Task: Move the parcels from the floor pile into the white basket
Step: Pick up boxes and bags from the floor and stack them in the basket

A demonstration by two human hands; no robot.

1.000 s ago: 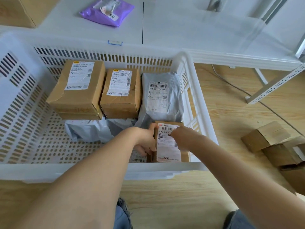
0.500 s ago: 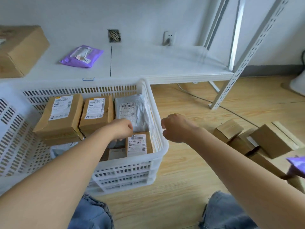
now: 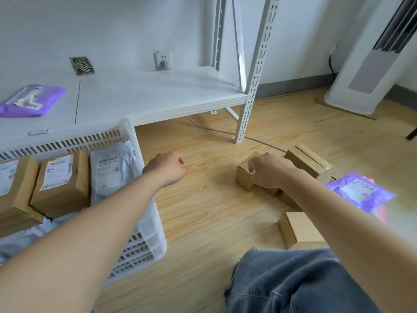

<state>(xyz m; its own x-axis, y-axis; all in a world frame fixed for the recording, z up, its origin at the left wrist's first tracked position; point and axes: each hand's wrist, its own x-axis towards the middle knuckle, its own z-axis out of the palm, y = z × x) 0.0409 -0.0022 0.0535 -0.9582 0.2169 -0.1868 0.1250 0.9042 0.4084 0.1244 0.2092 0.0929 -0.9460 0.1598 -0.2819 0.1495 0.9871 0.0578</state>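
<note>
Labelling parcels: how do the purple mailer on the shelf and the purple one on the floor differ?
The purple mailer on the shelf lies on the white shelf board, behind the white basket; the purple mailer on the floor lies by the brown boxes, beyond the right forearm. The shelf one is fully in view, the floor one blurred. Both are purple with a white label.

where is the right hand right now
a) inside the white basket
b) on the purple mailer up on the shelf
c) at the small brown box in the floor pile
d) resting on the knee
c: the right hand is over the small brown box in the floor pile, well clear of the white basket.
</note>
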